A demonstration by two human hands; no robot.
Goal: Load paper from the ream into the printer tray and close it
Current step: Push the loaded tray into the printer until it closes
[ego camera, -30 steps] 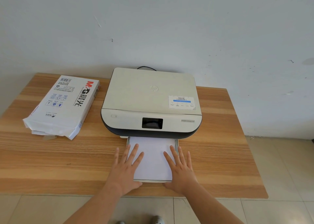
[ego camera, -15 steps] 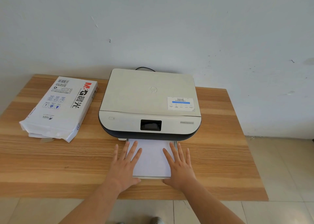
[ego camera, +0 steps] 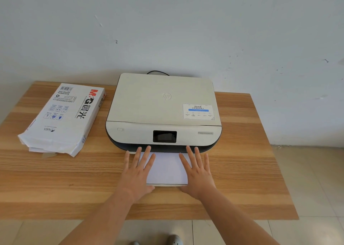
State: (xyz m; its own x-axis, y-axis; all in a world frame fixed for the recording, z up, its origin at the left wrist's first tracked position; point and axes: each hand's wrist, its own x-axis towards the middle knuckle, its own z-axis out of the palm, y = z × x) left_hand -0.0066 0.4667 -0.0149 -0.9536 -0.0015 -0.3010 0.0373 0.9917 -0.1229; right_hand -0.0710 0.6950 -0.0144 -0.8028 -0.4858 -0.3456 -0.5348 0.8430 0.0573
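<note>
Tray: while it juts out, tray point(ego camera: 165, 185) with paper point(ego camera: 166, 167) sits at the bench's front edge.
Left hand point(ego camera: 136, 174): flat, fingers spread, to push squarely.
Right hand point(ego camera: 198, 174): likewise.
Ream point(ego camera: 63, 117): back-left corner.

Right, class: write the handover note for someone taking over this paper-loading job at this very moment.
Left hand and right hand: open, flat on either side of the paper in the tray.
The tray sticks partway out of the printer. The opened ream lies to the printer's left on the table.
Done: paper loaded.
Left: push the tray fully in.
</note>
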